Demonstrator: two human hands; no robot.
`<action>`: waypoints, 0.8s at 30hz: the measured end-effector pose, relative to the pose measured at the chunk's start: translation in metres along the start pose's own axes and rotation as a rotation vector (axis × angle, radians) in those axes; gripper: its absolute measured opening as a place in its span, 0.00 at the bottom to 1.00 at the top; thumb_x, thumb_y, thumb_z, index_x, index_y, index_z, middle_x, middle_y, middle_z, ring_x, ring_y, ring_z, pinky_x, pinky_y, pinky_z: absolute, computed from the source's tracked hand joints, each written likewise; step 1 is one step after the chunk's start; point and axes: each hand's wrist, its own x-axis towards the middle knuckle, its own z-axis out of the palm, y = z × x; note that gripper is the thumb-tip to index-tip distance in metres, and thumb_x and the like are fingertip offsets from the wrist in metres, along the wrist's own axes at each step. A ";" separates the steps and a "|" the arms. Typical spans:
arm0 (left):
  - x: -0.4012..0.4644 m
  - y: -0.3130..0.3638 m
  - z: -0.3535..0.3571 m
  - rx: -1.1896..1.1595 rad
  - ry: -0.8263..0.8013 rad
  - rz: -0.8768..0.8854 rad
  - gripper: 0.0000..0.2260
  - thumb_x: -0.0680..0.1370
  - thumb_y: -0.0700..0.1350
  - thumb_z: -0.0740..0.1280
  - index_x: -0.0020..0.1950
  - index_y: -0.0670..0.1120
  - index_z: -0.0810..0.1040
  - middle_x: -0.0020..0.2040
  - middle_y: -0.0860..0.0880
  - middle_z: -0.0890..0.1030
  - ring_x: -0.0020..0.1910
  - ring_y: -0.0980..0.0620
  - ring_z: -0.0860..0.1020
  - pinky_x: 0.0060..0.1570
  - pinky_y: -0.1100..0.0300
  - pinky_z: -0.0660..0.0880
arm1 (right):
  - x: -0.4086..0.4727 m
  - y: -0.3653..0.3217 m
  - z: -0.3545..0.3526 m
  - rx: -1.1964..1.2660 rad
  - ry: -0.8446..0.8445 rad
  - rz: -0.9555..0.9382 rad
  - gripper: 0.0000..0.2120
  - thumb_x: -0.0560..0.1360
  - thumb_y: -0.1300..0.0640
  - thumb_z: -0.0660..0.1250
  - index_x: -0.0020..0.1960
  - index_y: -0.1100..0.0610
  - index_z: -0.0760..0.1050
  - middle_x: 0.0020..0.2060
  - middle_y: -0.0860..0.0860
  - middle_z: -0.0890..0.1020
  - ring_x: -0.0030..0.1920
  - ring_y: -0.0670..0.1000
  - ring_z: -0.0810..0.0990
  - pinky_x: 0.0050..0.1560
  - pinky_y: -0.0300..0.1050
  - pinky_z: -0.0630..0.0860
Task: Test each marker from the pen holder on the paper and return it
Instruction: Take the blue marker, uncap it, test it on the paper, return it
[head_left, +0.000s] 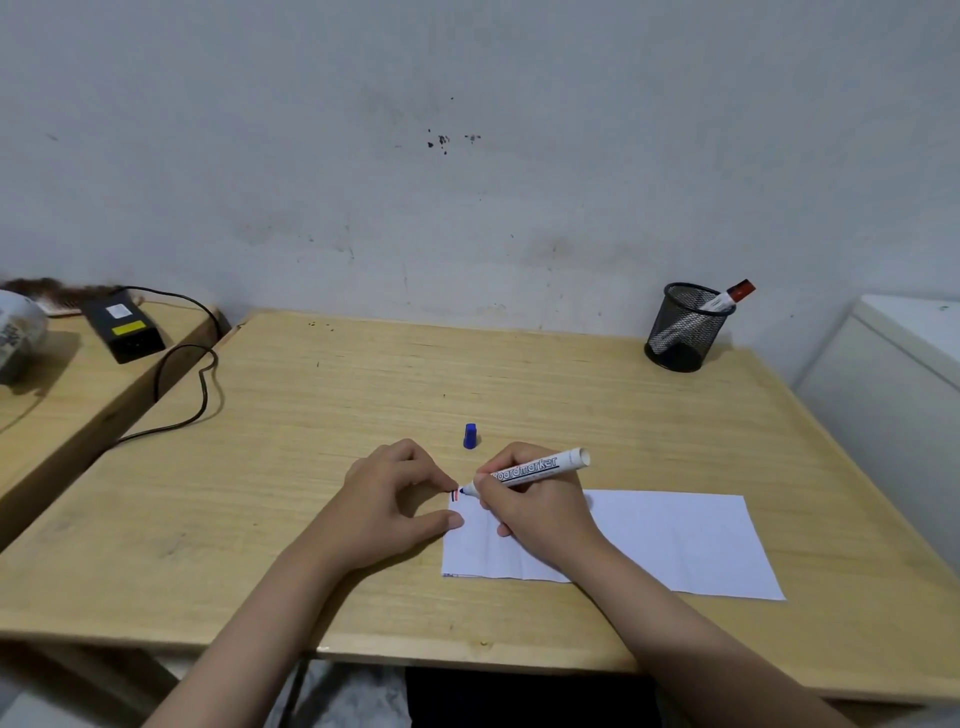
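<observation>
My right hand (535, 506) grips a white board marker (540, 467) with a blue tip, and the tip touches the top left corner of the white paper (675, 540). Short red and blue strokes (456, 495) show at that corner. My left hand (400, 493) rests on the desk with its fingertips pressing the paper's left edge. The marker's blue cap (470, 435) lies on the desk just beyond my hands. A black mesh pen holder (683, 327) stands at the far right of the desk, with a red-capped marker (730, 296) leaning in it.
The wooden desk (311, 467) butts against a grey wall. At the left a second table carries a black power adapter (122, 325) whose cable (202, 384) loops onto my desk. A white cabinet (904, 374) stands at the right.
</observation>
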 end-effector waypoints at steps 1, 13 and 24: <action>0.000 0.000 0.000 0.000 0.003 0.002 0.14 0.64 0.61 0.71 0.47 0.59 0.80 0.46 0.58 0.77 0.50 0.59 0.75 0.55 0.48 0.72 | 0.000 0.000 0.000 0.002 -0.003 0.001 0.04 0.69 0.60 0.70 0.38 0.60 0.78 0.33 0.59 0.81 0.31 0.49 0.77 0.28 0.40 0.76; 0.000 -0.001 0.001 0.014 0.022 0.008 0.13 0.63 0.61 0.71 0.45 0.60 0.80 0.46 0.58 0.77 0.50 0.59 0.75 0.55 0.49 0.72 | 0.002 0.001 -0.001 0.039 0.017 -0.016 0.06 0.68 0.62 0.69 0.33 0.58 0.76 0.29 0.54 0.80 0.31 0.49 0.78 0.27 0.41 0.76; 0.040 0.025 0.002 -0.003 0.126 -0.054 0.10 0.72 0.48 0.69 0.52 0.55 0.74 0.50 0.55 0.76 0.46 0.57 0.76 0.44 0.63 0.73 | 0.004 -0.013 -0.019 0.409 0.163 -0.062 0.03 0.73 0.62 0.69 0.40 0.58 0.77 0.27 0.54 0.78 0.22 0.52 0.72 0.24 0.42 0.72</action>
